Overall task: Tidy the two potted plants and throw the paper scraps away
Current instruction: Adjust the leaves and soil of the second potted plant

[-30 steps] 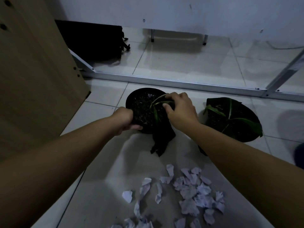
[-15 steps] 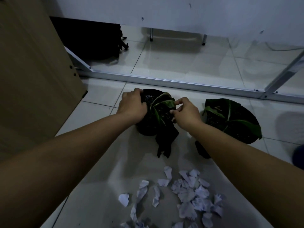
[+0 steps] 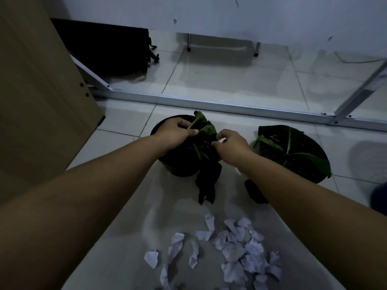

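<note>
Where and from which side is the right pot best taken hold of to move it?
Probably by the rim of the right pot, one hand on each side, coming from above. The round rim shows bare at the far and right edges, while broad leaves overhang the front, so gripping there would likely crush them.

A tan wooden panel (image 3: 39, 97) with small dark holes filled the left side, leaning over the pale tiled floor (image 3: 219, 84). A white metal frame bar (image 3: 209, 105) ran across the floor from left to right. At the far left, a black bag (image 3: 106, 50) sat against the white wall (image 3: 209, 15). Thin chair legs (image 3: 188, 42) stood far off.
</note>
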